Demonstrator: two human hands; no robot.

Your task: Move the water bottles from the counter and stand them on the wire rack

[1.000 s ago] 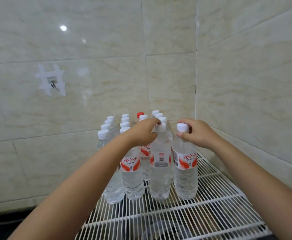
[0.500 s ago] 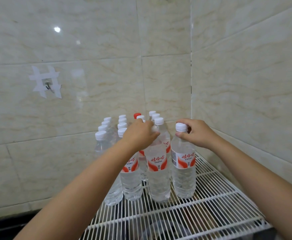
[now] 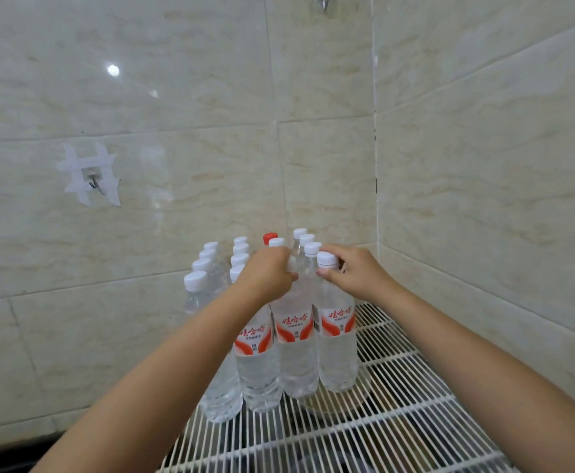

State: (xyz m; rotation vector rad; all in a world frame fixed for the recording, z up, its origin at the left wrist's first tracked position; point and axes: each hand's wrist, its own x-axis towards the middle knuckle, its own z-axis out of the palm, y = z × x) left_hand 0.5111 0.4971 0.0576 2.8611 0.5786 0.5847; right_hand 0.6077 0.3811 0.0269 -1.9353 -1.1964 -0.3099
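Both arms reach to the far corner of the white wire rack (image 3: 398, 387), where clear plastic water bottles (image 3: 255, 363) stand upright in close rows against the pale tiled wall (image 3: 177, 97). The left hand (image 3: 267, 276) is curled over the neck of the middle front bottle (image 3: 294, 349). The right hand (image 3: 356, 273) pinches the white-capped front right bottle (image 3: 337, 343) at its neck.

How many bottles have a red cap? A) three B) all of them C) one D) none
C: only one red cap shows, at the back of the group of bottles on the wire rack; every other cap in view, like the white cap by the right hand, is white.
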